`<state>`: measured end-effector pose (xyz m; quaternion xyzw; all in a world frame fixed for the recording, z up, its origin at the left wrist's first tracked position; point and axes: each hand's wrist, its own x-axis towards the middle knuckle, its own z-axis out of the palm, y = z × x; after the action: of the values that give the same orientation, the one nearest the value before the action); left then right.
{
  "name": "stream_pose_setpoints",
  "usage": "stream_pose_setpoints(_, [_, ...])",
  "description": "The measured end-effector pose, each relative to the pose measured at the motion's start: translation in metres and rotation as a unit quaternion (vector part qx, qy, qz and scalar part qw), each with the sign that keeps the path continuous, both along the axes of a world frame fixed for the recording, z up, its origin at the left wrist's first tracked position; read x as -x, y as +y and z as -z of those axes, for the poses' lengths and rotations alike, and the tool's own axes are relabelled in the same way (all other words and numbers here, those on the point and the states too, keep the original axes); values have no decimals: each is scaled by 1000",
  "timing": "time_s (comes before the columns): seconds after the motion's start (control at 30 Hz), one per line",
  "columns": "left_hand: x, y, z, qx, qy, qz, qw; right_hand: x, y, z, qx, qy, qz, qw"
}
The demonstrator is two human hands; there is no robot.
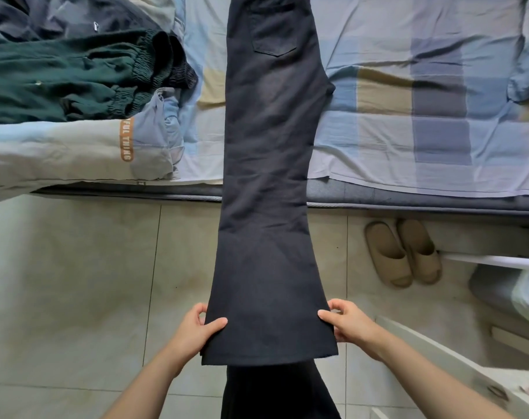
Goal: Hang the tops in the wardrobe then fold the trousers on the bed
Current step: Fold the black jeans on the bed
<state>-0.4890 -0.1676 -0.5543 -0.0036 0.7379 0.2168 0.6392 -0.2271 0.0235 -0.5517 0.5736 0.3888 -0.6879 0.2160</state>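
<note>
Dark flared trousers [270, 164] lie folded leg on leg, stretched from the bed [408, 122] out over the floor toward me, back pocket up. My left hand [196, 328] pinches the left corner of the hem, thumb on top. At the right corner of the hem, my right hand [346, 322] pinches the cloth in the same way. The waist end lies on the checked bedsheet; its top runs out of view.
Dark green trousers [63, 77] and other dark clothes sit in a heap at the bed's left, on a pale quilt [76, 152]. A pair of tan slippers [404, 252] stands on the tiled floor at right. A white open drawer [456, 367] juts out at lower right.
</note>
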Motion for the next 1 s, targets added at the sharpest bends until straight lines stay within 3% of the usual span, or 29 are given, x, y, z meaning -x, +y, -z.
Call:
stream_pose_setpoints(0.17, [9, 13, -16, 0, -1, -53, 999, 9, 8, -13, -17, 11, 54, 998])
stream_pose_setpoints(0.33, [37, 48, -38, -17, -8, -57, 998, 26, 48, -24, -28, 27, 14, 999])
stream_pose_setpoints(0.5, [81, 103, -44, -33, -30, -79, 996, 54, 103, -24, -9, 40, 124, 991])
stream_pose_setpoints(0.6, [111, 149, -38, -70, -41, -150, 985, 80, 144, -24, 12, 60, 234, 970])
stream_pose_setpoints(0.7, [149, 208, -27, -88, -30, -147, 985, 111, 195, -21, 13, 59, 301, 952])
stream_pose_setpoints(1.0, [221, 348, 51, -30, -16, -88, 996, 185, 303, 50, -29, -26, 300, 953])
